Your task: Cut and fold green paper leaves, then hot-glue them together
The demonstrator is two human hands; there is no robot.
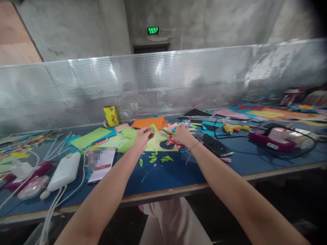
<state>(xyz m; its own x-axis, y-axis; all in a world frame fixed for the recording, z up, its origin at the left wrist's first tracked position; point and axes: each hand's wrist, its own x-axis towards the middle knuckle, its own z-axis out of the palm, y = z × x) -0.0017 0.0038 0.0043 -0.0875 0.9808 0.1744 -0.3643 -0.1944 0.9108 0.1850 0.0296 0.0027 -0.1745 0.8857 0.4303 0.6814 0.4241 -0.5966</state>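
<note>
Green paper (154, 128) | left hand (144, 135): fingertips pinching it | right hand (183, 134): fingers curled round scissors (166, 130), spread unclear | turn paper, pinch kept clear of cut

sign (153, 30) on wall (204, 20) beyond far edge of bench (173, 178): green "EXIT" under "安全出口" | yellow packet (111, 116), far edge: print too small | phone (104, 165), left of near edge: screen text blurred

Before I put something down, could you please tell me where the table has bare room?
One mostly bare patch of blue table lies between the green scraps and the front edge; another lies right of the black phone, before the purple power strip. Coloured paper crowds the left hand and right hand.
</note>
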